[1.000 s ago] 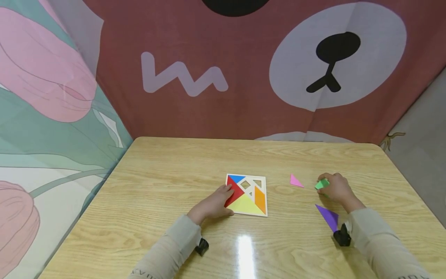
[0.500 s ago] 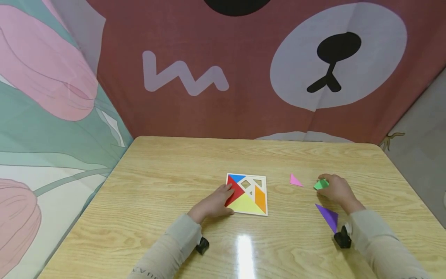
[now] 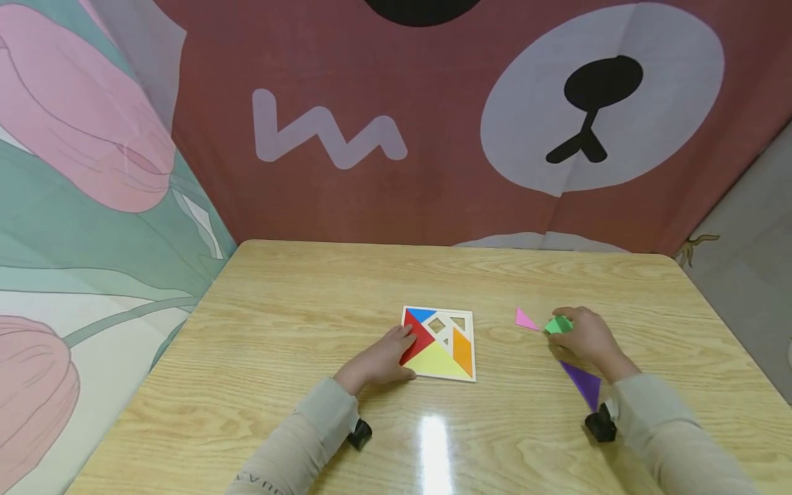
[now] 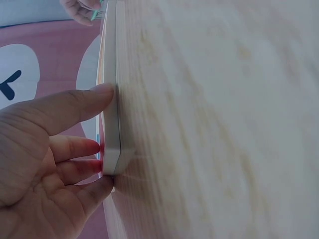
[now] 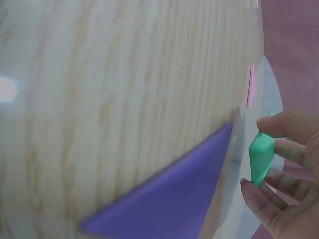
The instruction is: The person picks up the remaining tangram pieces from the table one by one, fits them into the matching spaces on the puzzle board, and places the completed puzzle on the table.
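Note:
A white tangram board [image 3: 442, 377] lies flat on the table, with red [image 3: 417, 337], yellow [image 3: 438, 362], blue [image 3: 421, 315] and orange [image 3: 461, 352] pieces set in it. Several cut-outs show at its upper right. My left hand [image 3: 382, 357] holds the board's near left corner, thumb against the near edge [image 4: 110, 119] and fingertips over the red piece. Raised above the table, my right hand [image 3: 589, 337] pinches a small green tangram piece [image 5: 261, 157] between thumb and fingers. To its left lies a pink triangle [image 3: 524, 320]; below it, a purple triangle [image 3: 584, 385].
The wooden table [image 3: 297, 295] reaches back to a wall hanging [image 3: 433, 199] with a printed bear face. A black wrist device [image 3: 601, 425] on the right arm sits beside the purple triangle; another black device [image 3: 360, 434] is on the left wrist.
My right hand has shifted a little to the left with the green piece, closer to the pink triangle. The left hand stays on the board.

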{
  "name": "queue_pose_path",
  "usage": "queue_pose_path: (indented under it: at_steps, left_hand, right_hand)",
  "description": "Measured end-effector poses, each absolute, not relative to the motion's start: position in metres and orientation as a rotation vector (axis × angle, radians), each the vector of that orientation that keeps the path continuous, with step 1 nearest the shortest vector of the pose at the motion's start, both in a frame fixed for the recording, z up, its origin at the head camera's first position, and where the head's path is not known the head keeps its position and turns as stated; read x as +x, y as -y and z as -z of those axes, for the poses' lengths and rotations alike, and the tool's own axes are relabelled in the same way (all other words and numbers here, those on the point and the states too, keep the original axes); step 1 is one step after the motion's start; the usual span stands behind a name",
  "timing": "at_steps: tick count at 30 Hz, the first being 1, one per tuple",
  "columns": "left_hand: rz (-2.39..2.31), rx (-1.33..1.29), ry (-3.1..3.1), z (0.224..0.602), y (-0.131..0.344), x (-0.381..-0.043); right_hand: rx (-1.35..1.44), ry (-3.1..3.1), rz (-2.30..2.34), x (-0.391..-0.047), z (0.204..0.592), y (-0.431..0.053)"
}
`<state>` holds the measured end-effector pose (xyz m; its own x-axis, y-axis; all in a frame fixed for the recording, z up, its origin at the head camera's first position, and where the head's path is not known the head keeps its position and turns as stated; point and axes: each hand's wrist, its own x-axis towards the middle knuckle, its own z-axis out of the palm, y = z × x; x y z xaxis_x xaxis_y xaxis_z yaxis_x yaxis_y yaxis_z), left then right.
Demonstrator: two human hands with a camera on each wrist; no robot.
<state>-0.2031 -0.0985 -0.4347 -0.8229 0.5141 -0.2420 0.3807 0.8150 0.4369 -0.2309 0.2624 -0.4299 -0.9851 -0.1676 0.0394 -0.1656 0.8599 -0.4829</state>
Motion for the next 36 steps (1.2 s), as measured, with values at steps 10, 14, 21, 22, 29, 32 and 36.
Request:
queue_pose_path:
  at_steps: [10, 14, 21, 22, 29, 32, 36]
  left_hand:
    - [-0.526, 0.716, -2.648, 0.433, 0.099, -0.202]
    - [-0.530, 0.717, -2.648, 0.432, 0.098, -0.201]
    - [-0.536, 0.686, -2.645, 0.431, 0.098, -0.202]
    - [-0.536, 0.684, -2.644, 0.431, 0.098, -0.202]
    - [-0.520, 0.691, -2.647, 0.431, 0.098, -0.201]
    - [-0.518, 0.692, -2.648, 0.431, 0.098, -0.201]
    - [-0.519, 0.698, -2.651, 0.431, 0.098, -0.201]
  right_hand:
    - [-0.236, -2.987, 0.846, -0.226, 0.431, -0.254]
    - [-0.245, -3.016, 0.839, -0.226, 0.431, -0.250]
    - [-0.269, -3.055, 0.793, -0.227, 0.432, -0.241]
    - [-0.270, -3.053, 0.789, -0.227, 0.432, -0.239]
    - [-0.268, -3.037, 0.769, -0.227, 0.432, -0.233]
    - [-0.262, -3.035, 0.771, -0.227, 0.432, -0.231]
    - [-0.263, -3.031, 0.784, -0.227, 0.431, -0.228]
